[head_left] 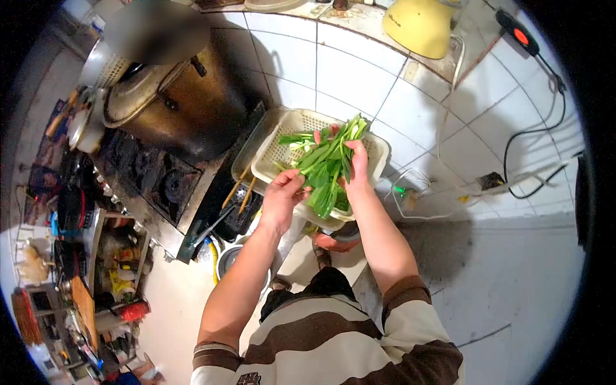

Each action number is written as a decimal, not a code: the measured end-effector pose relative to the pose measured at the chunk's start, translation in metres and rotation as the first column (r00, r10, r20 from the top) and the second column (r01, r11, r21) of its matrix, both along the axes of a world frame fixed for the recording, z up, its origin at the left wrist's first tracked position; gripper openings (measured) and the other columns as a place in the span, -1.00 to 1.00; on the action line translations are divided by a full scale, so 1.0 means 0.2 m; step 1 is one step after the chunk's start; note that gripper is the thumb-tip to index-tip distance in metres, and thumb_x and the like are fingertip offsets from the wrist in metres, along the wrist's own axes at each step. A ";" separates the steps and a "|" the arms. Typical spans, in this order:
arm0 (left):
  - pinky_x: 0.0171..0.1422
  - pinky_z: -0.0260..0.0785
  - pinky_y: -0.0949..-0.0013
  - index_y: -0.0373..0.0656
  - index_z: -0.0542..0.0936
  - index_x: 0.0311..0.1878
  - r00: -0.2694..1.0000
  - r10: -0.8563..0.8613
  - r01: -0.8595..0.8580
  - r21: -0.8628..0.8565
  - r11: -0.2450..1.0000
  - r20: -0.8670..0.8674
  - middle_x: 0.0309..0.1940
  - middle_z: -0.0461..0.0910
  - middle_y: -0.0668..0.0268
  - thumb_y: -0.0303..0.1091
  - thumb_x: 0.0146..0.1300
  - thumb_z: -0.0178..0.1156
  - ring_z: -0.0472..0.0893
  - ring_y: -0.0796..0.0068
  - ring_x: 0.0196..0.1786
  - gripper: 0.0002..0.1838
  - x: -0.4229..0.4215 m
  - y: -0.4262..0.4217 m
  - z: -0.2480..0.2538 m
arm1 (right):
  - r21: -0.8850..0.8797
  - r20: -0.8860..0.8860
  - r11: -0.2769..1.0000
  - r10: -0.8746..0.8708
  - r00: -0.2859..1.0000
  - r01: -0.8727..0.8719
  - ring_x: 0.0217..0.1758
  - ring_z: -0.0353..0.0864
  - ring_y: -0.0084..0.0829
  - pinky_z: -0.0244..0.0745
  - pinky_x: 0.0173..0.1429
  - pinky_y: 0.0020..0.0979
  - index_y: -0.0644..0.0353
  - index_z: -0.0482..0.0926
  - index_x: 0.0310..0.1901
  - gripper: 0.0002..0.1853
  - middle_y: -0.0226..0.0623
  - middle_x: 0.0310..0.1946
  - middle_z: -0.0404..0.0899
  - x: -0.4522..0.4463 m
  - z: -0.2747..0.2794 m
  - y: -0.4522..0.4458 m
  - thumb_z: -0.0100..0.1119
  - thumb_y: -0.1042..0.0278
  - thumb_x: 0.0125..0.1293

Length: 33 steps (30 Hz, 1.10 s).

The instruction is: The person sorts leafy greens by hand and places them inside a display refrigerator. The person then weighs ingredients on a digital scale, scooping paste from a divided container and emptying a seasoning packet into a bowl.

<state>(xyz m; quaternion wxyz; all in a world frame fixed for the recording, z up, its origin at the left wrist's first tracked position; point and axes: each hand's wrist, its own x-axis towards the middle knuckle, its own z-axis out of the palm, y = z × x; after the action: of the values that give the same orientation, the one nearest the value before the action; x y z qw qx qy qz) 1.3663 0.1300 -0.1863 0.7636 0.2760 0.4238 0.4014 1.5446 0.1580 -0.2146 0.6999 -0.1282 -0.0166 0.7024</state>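
Observation:
A bunch of leafy greens [324, 165] with pale stems is held over a cream plastic basket [266, 160]. My right hand [358, 165] is wrapped around the bunch on its right side, thumb on top and some fingers hidden behind the leaves. On the left, my left hand [284, 197] has its thumb and fingers pinched together at the edge of the leaves. More green pieces lie in the basket beneath, partly covered by the bunch.
Left of the basket stands a gas stove [157, 173] with a large, darkened pot [186, 106] on it. Chopsticks [246, 199] lean near the basket. A yellow appliance [420, 25] sits on the tiled ledge, and cables hang along the right wall.

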 end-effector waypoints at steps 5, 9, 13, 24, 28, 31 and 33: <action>-0.15 0.40 0.43 -0.12 0.49 -0.20 0.990 0.136 -0.136 -0.001 0.991 -0.043 -0.33 0.53 0.39 -0.46 0.24 0.12 0.52 0.53 -0.33 -0.92 0.01 0.10 -0.02 | 0.001 0.037 0.991 0.131 0.991 -0.131 0.16 0.39 -0.02 0.26 0.27 0.03 0.27 0.29 0.09 -0.51 -0.15 0.02 0.41 0.07 0.02 0.09 -0.11 0.34 0.07; -0.07 0.42 0.37 -0.12 0.48 -0.20 0.981 0.193 -0.193 0.008 0.981 -0.027 -0.33 0.52 0.39 -0.41 0.27 0.10 0.52 0.54 -0.29 -0.93 0.02 0.13 -0.06 | -0.098 0.140 0.967 0.248 0.959 -0.236 0.20 0.36 -0.03 0.21 0.32 -0.02 0.29 0.32 0.13 -0.48 -0.15 0.08 0.38 0.11 0.01 0.14 -0.15 0.37 0.06; 0.01 0.39 0.32 -0.14 0.42 -0.07 0.982 0.103 -0.093 0.069 0.993 -0.160 -0.20 0.49 0.32 -0.32 0.28 0.09 0.51 0.48 -0.15 -0.80 0.04 0.11 -0.07 | -0.174 0.234 0.965 0.233 0.944 -0.195 0.12 0.45 -0.09 0.30 0.27 -0.07 0.28 0.35 0.06 -0.58 -0.11 0.02 0.45 0.09 0.01 0.16 -0.15 0.31 0.16; -0.36 0.38 0.54 -0.25 0.54 -0.14 0.901 0.019 0.001 0.046 0.999 -0.433 -0.42 0.55 0.39 -0.36 0.27 0.09 0.55 0.61 -0.40 -0.81 -0.04 -0.06 -0.04 | -0.228 0.104 0.940 0.282 0.954 -0.253 0.10 0.47 -0.13 0.32 0.24 -0.10 0.26 0.44 -0.06 -0.66 -0.07 -0.04 0.51 0.03 -0.16 0.21 -0.17 0.25 0.24; -0.40 0.37 0.57 -0.33 0.51 -0.12 0.856 0.106 0.011 0.223 0.975 -0.506 -0.39 0.55 0.33 -0.43 0.30 0.03 0.60 0.56 -0.41 -0.81 -0.15 -0.08 0.06 | -0.287 0.087 0.936 0.237 0.968 -0.204 0.10 0.47 -0.15 0.34 0.21 -0.09 0.21 0.45 -0.06 -0.71 -0.22 -0.09 0.52 0.03 -0.24 0.24 -0.14 0.28 0.27; -0.36 0.40 0.55 -0.32 0.50 -0.13 0.882 0.177 -0.018 0.343 0.939 -0.437 -0.36 0.55 0.31 -0.45 0.32 0.01 0.59 0.56 -0.37 -0.84 -0.19 -0.05 0.16 | -0.302 0.070 0.924 0.269 0.961 -0.237 0.07 0.48 -0.16 0.36 0.18 -0.09 0.17 0.46 -0.07 -0.72 -0.28 -0.10 0.53 0.04 -0.26 0.23 -0.14 0.27 0.28; -0.27 0.44 0.50 -0.29 0.50 -0.14 0.903 0.275 -0.139 0.382 0.914 -0.329 -0.35 0.56 0.29 -0.46 0.32 0.01 0.59 0.53 -0.35 -0.86 -0.18 -0.02 0.24 | -0.323 0.092 0.912 0.296 0.951 -0.253 0.04 0.50 -0.18 0.37 0.16 -0.08 0.16 0.46 -0.07 -0.71 -0.28 -0.11 0.54 0.06 -0.25 0.22 -0.13 0.19 0.32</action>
<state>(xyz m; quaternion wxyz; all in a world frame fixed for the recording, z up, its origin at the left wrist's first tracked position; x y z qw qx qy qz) 1.3304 0.1255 -0.1375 0.5589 0.4317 0.5113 0.4898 1.5556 0.2023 -0.2653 0.5627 -0.2805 0.0261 0.7772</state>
